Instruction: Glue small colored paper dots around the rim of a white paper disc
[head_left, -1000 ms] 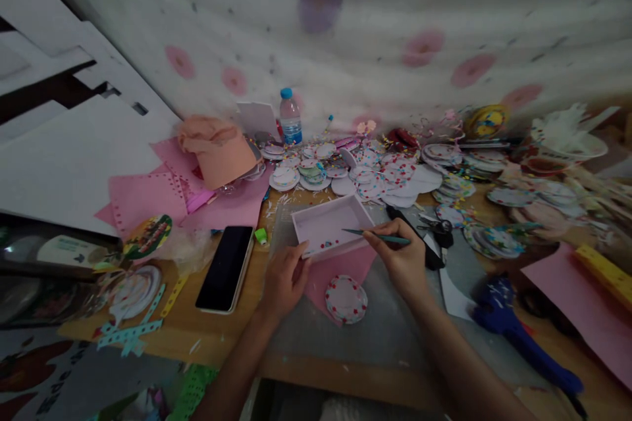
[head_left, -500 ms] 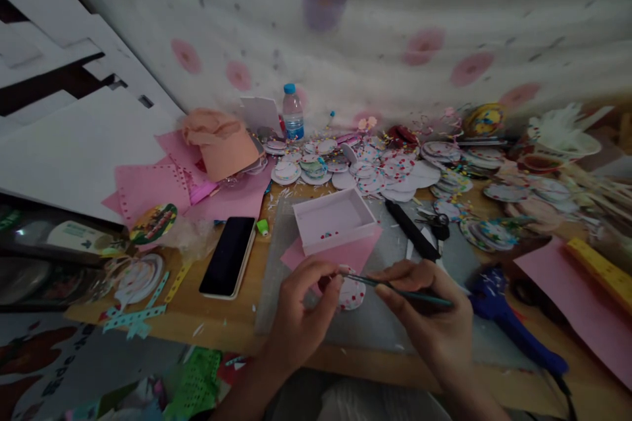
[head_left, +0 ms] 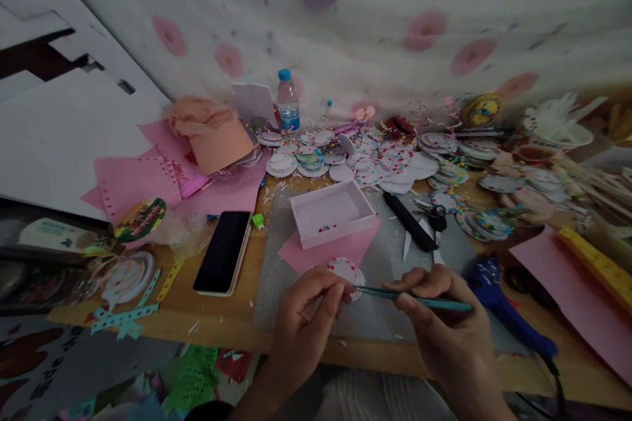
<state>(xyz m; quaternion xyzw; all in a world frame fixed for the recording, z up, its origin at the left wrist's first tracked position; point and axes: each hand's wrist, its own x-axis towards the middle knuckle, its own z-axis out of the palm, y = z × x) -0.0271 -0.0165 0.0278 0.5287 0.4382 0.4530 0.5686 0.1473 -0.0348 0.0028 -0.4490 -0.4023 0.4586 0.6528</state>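
My right hand (head_left: 449, 325) grips teal tweezers (head_left: 444, 303) that point left. Their tips meet the pinched thumb and forefinger of my left hand (head_left: 306, 322); whatever is between those fingertips is too small and hidden to make out. Just behind my left fingertips, a white disc with red dots (head_left: 340, 268) lies on the grey mat (head_left: 385, 325), partly covered by my fingers. Beyond it stands an open white box (head_left: 333, 237) with a few small red and green bits inside, resting partly on pink paper (head_left: 301, 255).
A phone (head_left: 223, 251) lies to the left. On the right are a black-handled tool (head_left: 409, 220), scissors (head_left: 437, 217) and a blue glue gun (head_left: 513, 312) with its cord. Decorated discs (head_left: 365, 164) pile up along the back, near a water bottle (head_left: 288, 102).
Both hands have shifted slightly towards me and the tweezers have moved to the right, uncovering more of the dotted disc. The camera view has also tilted a little.
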